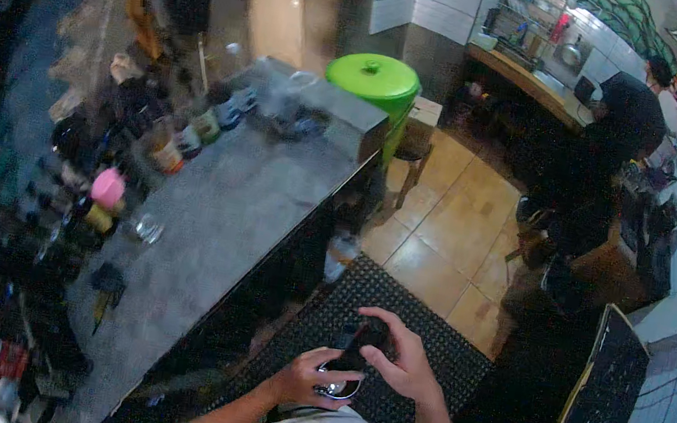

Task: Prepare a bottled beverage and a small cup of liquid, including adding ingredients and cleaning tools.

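Note:
Close to my body at bottom centre, my left hand is wrapped around a shiny metal cup-like vessel. My right hand is curled around a dark object just above and to the right of it; blur and darkness hide what that object is. Whether the dark object touches the metal vessel cannot be told. Both hands are over the black woven floor mat, to the right of the long grey counter.
Bottles and a clear glass stand on the counter. A green lidded bin is beyond its end, near a wooden stool. A person in dark clothing is at the right, by a worktop. A black board stands at lower right.

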Tool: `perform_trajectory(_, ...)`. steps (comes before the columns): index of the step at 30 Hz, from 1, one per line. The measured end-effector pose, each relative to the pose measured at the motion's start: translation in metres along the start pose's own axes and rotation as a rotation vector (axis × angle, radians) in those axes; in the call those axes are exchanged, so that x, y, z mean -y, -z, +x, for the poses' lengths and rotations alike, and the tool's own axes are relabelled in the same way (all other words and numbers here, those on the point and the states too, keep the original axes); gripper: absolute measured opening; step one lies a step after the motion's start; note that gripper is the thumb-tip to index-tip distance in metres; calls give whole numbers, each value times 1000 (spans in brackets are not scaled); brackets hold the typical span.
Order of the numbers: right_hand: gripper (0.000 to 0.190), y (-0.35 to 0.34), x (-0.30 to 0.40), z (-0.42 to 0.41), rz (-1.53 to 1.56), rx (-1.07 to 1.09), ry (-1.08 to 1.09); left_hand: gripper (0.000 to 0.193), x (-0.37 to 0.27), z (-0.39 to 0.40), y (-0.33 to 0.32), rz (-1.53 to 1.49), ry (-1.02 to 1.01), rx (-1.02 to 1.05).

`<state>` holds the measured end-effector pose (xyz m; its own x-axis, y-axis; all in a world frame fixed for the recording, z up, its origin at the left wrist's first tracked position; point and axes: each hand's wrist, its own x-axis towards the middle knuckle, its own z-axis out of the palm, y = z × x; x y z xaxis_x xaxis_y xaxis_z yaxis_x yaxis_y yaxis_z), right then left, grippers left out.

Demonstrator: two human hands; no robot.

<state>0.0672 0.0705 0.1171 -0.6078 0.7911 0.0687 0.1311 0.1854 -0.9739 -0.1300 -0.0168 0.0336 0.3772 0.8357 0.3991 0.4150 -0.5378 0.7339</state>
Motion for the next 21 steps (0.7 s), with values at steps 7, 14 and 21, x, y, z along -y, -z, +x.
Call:
perform_trajectory(7,52,143,-51,39,153,-485,-170,57,75,233,-21,-191,-411,204)
perform_trajectory(14,74,250,-136,102,236,-801,40,56,140,403,-73,-345,-464,328)
perform_trajectory(21,63,446,-232,222,462,-573,-58,58,208,552,-112,-252,-331,60)
